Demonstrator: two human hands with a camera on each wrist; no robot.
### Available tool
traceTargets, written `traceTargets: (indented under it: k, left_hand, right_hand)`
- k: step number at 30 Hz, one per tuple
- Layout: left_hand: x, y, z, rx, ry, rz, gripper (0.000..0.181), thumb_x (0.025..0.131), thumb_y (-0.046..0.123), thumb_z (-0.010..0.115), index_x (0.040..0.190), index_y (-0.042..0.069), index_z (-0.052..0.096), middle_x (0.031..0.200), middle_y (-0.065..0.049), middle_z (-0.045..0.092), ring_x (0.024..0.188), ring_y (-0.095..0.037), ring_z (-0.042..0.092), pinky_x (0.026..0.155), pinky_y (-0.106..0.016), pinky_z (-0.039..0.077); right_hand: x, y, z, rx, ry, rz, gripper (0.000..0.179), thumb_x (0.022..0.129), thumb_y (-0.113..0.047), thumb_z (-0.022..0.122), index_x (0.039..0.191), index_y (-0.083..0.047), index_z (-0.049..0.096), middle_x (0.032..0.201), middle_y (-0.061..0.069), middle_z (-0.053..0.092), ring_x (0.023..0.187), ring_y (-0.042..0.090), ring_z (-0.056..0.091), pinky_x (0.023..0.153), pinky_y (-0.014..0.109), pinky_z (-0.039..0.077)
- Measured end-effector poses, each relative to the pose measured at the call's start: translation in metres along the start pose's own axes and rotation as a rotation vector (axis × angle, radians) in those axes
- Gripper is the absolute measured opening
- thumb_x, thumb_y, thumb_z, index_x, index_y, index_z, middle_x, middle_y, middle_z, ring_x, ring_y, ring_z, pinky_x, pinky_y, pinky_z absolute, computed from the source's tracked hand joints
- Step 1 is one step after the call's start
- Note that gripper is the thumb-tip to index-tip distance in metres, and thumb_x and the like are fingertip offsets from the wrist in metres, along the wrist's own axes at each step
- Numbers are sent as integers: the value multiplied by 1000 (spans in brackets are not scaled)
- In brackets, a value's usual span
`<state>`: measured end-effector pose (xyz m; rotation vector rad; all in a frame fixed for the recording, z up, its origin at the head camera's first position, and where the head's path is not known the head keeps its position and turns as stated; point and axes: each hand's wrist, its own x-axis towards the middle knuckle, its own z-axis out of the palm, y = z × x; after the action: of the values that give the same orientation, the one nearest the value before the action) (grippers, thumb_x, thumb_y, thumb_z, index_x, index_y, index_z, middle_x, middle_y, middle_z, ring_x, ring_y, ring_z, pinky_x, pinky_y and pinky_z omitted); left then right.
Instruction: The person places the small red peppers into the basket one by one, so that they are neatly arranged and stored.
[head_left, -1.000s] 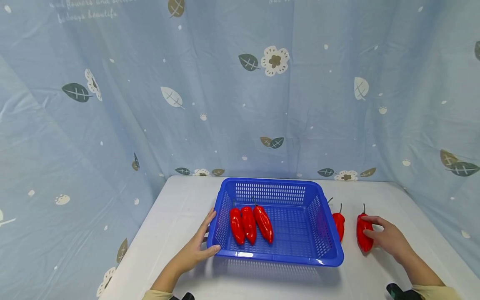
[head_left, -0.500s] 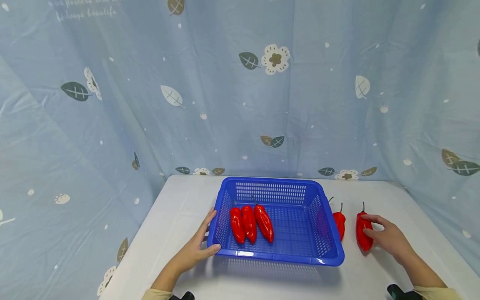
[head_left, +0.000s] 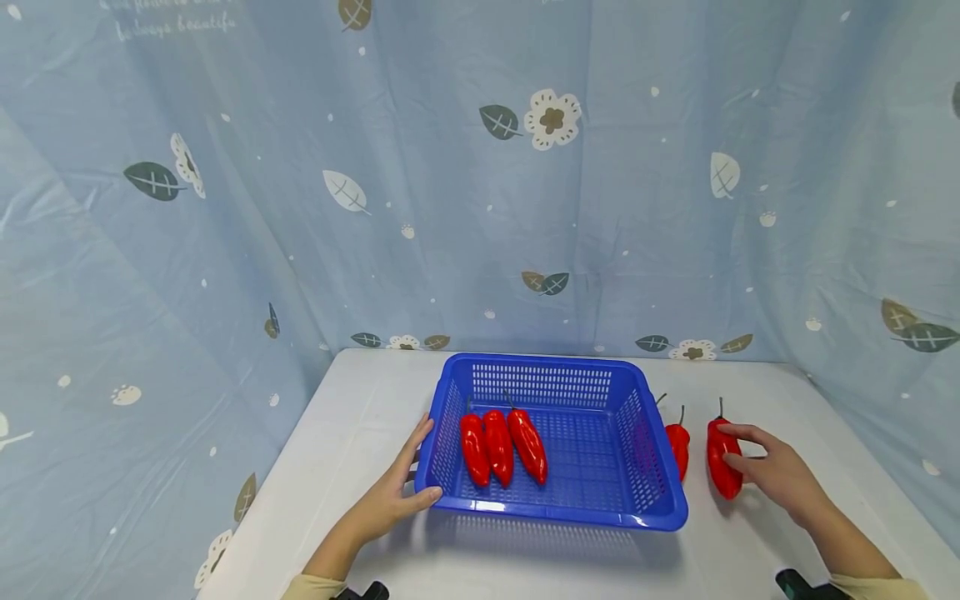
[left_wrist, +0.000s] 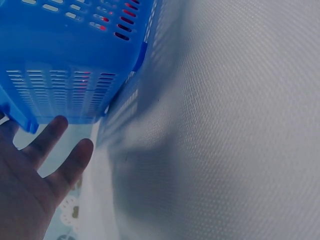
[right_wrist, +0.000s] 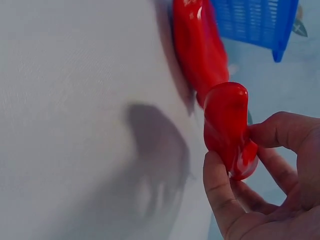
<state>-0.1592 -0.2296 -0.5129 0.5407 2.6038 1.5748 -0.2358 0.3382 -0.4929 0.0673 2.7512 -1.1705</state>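
My right hand (head_left: 780,475) pinches a red chili pepper (head_left: 720,462) by its side, its stem pointing away. In the right wrist view that chili pepper (right_wrist: 225,120) is between thumb and fingers, its shadow apart from it on the table. My left hand (head_left: 382,500) is at the left side of a blue plastic basket (head_left: 558,525), fingers extended, thumb at the near left corner. The left wrist view shows that hand (left_wrist: 30,175) with fingers spread beside the basket wall. Three red peppers (head_left: 498,450) lie in the basket's left half.
Another red pepper (head_left: 678,450) lies just right of the basket, partly hidden by its rim. A further stem (head_left: 661,399) shows behind it. The white table (head_left: 360,400) ends at a blue flowered curtain (head_left: 450,208) at the back and sides.
My right hand has shifted slightly left and away from me with the chili pepper, which seems to have risen a little. The left hand and basket have stayed put.
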Motion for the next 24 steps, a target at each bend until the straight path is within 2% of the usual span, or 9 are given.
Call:
traceTargets:
  k: [13, 24]
  left_hand:
    - [0, 0, 0, -7, 1, -4, 94, 93, 24, 68, 165, 28, 8, 172, -6, -1, 142, -47, 34, 105, -61, 39]
    - [-1, 1, 1, -6, 4, -12, 94, 93, 23, 68, 165, 29, 9, 172, -5, 0, 143, -46, 34, 106, -60, 40]
  right_hand:
    - [-10, -16, -6, 5, -11, -22, 71, 97, -28, 69, 151, 4, 36, 143, 40, 36, 118, 58, 49, 80, 50, 59]
    - [-13, -27, -5, 24, -18, -50, 69, 97, -25, 69, 151, 4, 38, 141, 39, 40, 113, 52, 56, 79, 49, 60]
